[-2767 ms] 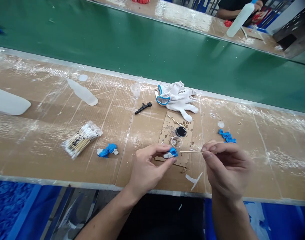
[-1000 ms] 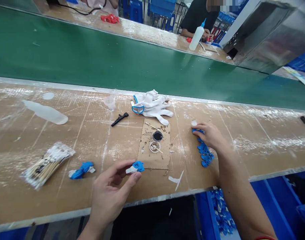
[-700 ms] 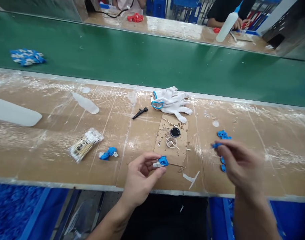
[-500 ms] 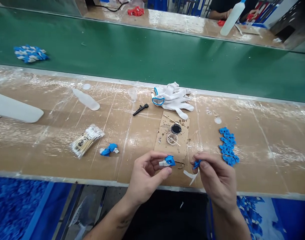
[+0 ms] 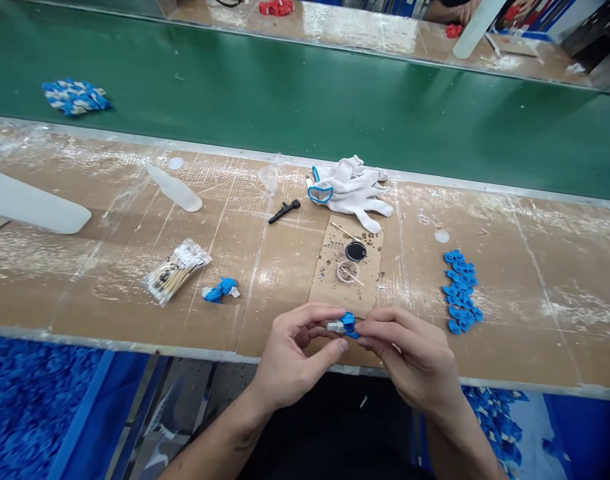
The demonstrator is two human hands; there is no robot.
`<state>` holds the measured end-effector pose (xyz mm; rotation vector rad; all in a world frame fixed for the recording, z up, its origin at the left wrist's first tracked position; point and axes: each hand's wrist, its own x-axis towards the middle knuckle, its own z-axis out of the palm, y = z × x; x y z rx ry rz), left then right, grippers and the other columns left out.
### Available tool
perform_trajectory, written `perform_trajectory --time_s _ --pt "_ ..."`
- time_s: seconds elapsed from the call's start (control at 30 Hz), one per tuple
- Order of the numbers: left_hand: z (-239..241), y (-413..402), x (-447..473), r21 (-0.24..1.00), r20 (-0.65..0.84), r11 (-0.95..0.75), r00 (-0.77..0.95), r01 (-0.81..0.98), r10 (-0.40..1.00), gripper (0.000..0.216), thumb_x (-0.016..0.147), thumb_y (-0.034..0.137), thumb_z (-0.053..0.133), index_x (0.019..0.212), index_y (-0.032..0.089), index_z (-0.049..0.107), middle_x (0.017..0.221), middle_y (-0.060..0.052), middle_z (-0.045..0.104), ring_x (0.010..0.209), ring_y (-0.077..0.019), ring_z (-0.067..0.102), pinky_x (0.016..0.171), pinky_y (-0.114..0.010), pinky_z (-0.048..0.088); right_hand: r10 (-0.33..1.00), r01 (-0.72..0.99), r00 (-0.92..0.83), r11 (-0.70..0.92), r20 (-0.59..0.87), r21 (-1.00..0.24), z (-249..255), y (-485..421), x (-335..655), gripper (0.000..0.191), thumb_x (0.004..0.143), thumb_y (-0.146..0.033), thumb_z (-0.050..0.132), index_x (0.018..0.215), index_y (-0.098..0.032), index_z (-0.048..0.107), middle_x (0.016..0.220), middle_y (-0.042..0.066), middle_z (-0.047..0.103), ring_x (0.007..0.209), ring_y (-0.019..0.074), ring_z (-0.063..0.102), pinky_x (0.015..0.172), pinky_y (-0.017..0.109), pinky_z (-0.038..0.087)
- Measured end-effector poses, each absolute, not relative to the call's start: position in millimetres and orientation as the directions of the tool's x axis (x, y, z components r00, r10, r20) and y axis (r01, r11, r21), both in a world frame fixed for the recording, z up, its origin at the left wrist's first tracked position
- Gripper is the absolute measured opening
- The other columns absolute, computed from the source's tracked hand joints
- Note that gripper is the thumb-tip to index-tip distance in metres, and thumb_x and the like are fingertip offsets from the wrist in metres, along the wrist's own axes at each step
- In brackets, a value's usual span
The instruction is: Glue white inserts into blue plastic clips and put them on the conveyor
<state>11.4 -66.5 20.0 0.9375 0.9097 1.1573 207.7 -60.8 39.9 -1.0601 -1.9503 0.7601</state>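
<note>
My left hand (image 5: 295, 350) pinches a small blue and white plastic piece (image 5: 343, 325) over the table's near edge. My right hand (image 5: 409, 357) has its fingertips pressed against the same piece from the right, holding a small blue part (image 5: 353, 333) to it. Just behind the hands lies a cardboard scrap (image 5: 335, 277) with a black-filled cap (image 5: 355, 251) and a clear cap (image 5: 347, 271) with a stick in it. A cluster of several small blue parts (image 5: 461, 291) lies to the right of my right hand.
White gloves (image 5: 352, 190), a black plastic part (image 5: 283, 211), a clear cup (image 5: 268, 179), a lying squeeze bottle (image 5: 175, 189), a bag of cotton swabs (image 5: 177, 271) and another blue and white piece (image 5: 219, 291) are on the table. A green conveyor belt (image 5: 285, 100) carries blue and white pieces (image 5: 75, 97).
My right hand put down the stick, reached to the blue parts at the right, took one and brought it to the piece in my left hand, where the two hands now meet.
</note>
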Motion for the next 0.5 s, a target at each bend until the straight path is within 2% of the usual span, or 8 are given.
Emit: perform_trajectory --time_s 0.13,0.27,0.4,0.5 --pt "21 -66 11 0.959 -0.042 0.086 0.164 -0.271 0.986 0.033 0.081 0.006 0.081 0.109 0.024 0.084 0.107 -0.007 0.080 0.096 -0.0199 0.080 0.083 -0.025 0.068 0.859 0.408 -0.393 0.482 0.328 -0.775 41 -59 206 0.024 0.100 -0.005 0.063 0.113 -0.024 0.071 0.098 0.002 0.071 0.084 0.0113 0.071 0.071 0.019 0.058" --pt "20 -68 12 0.988 0.089 -0.074 0.106 -0.137 0.990 0.028 0.082 0.007 0.083 0.104 0.023 0.085 0.102 -0.008 0.083 0.096 -0.0206 0.081 0.086 -0.026 0.067 0.914 0.406 -0.294 0.384 0.280 -0.829 41 -61 202 0.019 0.098 -0.012 0.071 0.111 -0.025 0.066 0.091 -0.002 0.071 0.078 0.0107 0.070 0.072 0.019 0.058" --pt "22 -71 10 0.966 0.256 -0.253 0.086 -0.045 0.963 0.030 0.082 0.004 0.083 0.105 0.022 0.084 0.099 -0.008 0.083 0.091 -0.0204 0.081 0.083 -0.027 0.068 0.957 0.310 -0.193 0.270 0.217 -0.912 39 -66 200 0.022 0.097 -0.020 0.075 0.114 -0.028 0.065 0.085 -0.004 0.065 0.074 0.0105 0.065 0.068 0.019 0.057" --pt "25 -75 9 0.943 0.330 -0.324 0.078 -0.076 0.941 0.035 0.083 0.004 0.083 0.111 0.024 0.082 0.104 -0.007 0.082 0.092 -0.0192 0.081 0.080 -0.025 0.068 0.968 0.214 -0.162 0.226 0.194 -0.950 36 -71 198 0.032 0.097 -0.037 0.077 0.126 -0.031 0.067 0.100 0.001 0.064 0.082 0.0133 0.065 0.075 0.024 0.059"
